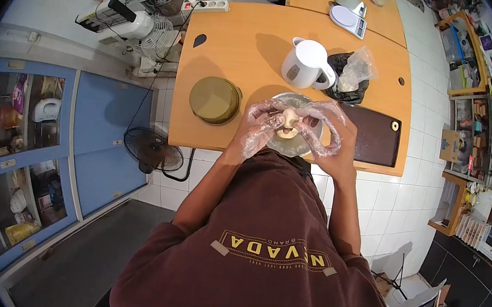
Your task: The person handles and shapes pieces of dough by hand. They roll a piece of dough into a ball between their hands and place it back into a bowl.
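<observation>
Over a round metal bowl [316,131], both of my flour-dusted hands pinch a small piece of pale dough [290,118]. My left hand [261,125] grips it from the left with bent fingers. From the right, my right hand [328,132] holds the same piece between thumb and fingertips. More pale dough [286,133] shows just below, between the hands; whether it is joined to the held piece I cannot tell. Much of the bowl's inside is hidden by my hands. To the right, a dark rectangular tray [372,137] bears a small dough ring [395,126] near its far right corner.
A white electric kettle [309,63] stands beyond the bowl, beside a black plastic bag [353,93] and a clear bag [357,69]. Left of my hands sits a round gold-brown container [214,99]. Farther back are a power strip [207,5] and a kitchen scale [347,19].
</observation>
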Available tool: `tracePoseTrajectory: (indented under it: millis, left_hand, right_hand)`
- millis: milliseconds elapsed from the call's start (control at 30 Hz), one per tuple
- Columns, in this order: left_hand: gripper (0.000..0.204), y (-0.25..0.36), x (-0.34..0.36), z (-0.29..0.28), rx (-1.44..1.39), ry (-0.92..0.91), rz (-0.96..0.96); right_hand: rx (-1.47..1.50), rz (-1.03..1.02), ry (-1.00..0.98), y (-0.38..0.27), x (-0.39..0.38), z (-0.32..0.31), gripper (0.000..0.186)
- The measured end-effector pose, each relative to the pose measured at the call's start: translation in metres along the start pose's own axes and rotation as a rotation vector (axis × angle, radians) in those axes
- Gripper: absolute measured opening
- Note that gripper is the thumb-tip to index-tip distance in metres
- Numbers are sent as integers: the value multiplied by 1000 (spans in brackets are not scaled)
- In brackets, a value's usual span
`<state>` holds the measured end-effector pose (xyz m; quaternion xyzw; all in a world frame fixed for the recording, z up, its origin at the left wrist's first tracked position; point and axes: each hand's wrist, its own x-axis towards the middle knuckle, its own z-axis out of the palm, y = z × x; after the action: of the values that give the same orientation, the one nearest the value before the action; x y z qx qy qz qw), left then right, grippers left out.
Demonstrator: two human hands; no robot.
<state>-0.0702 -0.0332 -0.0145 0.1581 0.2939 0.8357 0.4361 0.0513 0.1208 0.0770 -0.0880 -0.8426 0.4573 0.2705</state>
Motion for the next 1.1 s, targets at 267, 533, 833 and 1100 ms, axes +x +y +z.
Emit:
tracePoseTrajectory:
  millis: [267, 533, 833, 1100]
  left_hand:
    - [27, 0, 1, -2, 5, -16, -101]
    - [43, -12, 5, -8, -23, -125, -39]
    - [98, 20, 33, 58, -443, -11, -201]
    - [87, 22, 34, 70, -584, -26, -201]
  right_hand:
    - [-40, -62, -29, 15, -5, -4, 32]
    - [78, 39, 51, 24, -10, 16, 20]
    - [-243, -137, -43, 13, -15, 31, 35]
    - [-147, -120, 8, 10, -17, 21, 44]
